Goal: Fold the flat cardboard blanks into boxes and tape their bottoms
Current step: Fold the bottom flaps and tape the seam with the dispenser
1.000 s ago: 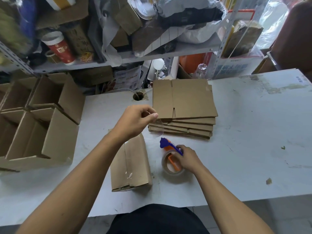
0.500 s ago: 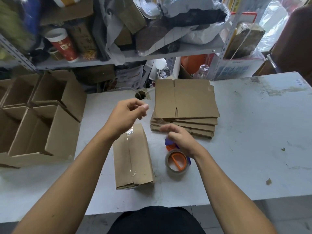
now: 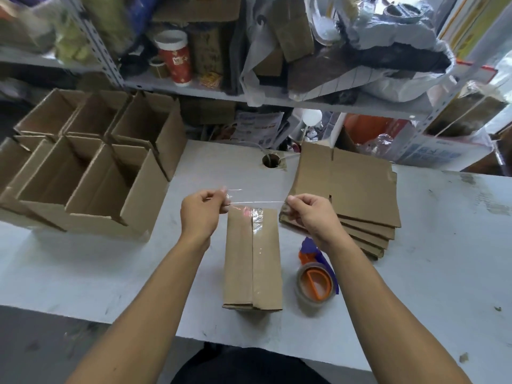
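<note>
A clear tape strip [image 3: 256, 202] is pinched taut between left hand [image 3: 201, 214] and right hand [image 3: 311, 216] — above the brown cardboard box [image 3: 252, 259].

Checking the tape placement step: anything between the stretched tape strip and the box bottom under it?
Nothing visible. The left hand and right hand pinch the clear tape strip taut above the far end of the box; only open air lies between.

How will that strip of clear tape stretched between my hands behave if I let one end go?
The tape strip looks thin and filmy, so it would probably go floppy and curl. It is likely sticky and may cling to the left hand, the right hand, or the box below.
</note>
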